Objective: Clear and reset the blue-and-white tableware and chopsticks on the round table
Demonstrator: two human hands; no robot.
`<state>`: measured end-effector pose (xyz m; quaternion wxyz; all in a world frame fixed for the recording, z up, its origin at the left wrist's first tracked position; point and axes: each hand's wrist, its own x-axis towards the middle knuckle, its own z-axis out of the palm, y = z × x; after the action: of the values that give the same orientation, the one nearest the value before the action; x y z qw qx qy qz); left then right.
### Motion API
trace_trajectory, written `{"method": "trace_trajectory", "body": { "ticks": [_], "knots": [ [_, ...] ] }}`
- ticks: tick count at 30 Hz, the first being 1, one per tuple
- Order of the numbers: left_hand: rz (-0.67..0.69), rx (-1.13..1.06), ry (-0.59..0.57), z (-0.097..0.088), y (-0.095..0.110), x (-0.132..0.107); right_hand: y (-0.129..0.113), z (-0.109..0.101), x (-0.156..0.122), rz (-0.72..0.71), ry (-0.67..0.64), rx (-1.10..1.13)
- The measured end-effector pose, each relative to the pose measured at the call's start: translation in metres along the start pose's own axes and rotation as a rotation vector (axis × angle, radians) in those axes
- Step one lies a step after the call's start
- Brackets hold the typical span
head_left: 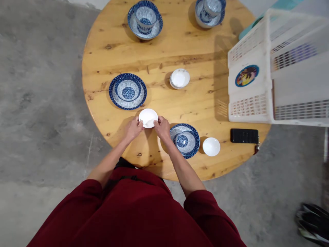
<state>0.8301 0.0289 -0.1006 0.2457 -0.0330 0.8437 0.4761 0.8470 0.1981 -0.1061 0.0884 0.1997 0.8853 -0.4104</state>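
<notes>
Between my two hands is a small white bowl (147, 115), gripped at its rim from both sides. My left hand (135, 127) pinches the left edge, with the fingers curled under. On the right edge, my right hand (161, 127) does the same, thumb over the rim. Just beyond the left hand sits a blue-patterned plate (112, 92) with a matching bowl (128, 90) on it. Partly behind my right forearm is another patterned plate (195, 136) with a bowl (189, 141) on it. A second small white bowl (211, 146) stands to its right.
A stack of small white bowls (180, 78) stands mid-table. Farther back are two patterned bowl sets (131, 24) (200, 20). On the right, a white plastic basket (249, 99) lies on its side near a black phone (244, 136). The round wooden table (159, 55) has a curved edge.
</notes>
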Motion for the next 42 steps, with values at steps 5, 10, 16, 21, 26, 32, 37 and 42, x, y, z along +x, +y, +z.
{"method": "trace_trajectory", "body": {
  "ticks": [5,10,16,21,26,32,37,42],
  "knots": [
    [0.000,-0.071,-0.005,-0.011,0.002,-0.012,-0.002,-0.009,-0.018,0.030,0.046,0.078],
    [0.049,-0.020,-0.001,-0.029,-0.014,-0.039,0.004,-0.018,-0.079,0.029,0.079,0.205],
    [0.069,0.047,-0.089,-0.041,-0.039,-0.066,0.026,0.005,-0.161,0.176,0.042,0.385],
    [0.068,0.112,-0.100,-0.052,-0.047,-0.088,0.036,0.027,-0.190,0.244,0.052,0.456],
    [0.077,0.139,0.013,-0.061,-0.068,-0.115,0.041,0.030,-0.198,0.145,-0.022,0.473],
    [0.005,0.150,0.065,-0.050,-0.090,-0.159,0.081,0.008,-0.224,0.117,0.024,0.483],
    [0.001,0.160,0.002,-0.028,-0.095,-0.199,0.128,-0.008,-0.273,0.237,0.201,0.643],
    [0.037,0.168,-0.008,-0.008,-0.096,-0.236,0.165,-0.008,-0.321,0.382,0.349,0.811]
  ]
}}
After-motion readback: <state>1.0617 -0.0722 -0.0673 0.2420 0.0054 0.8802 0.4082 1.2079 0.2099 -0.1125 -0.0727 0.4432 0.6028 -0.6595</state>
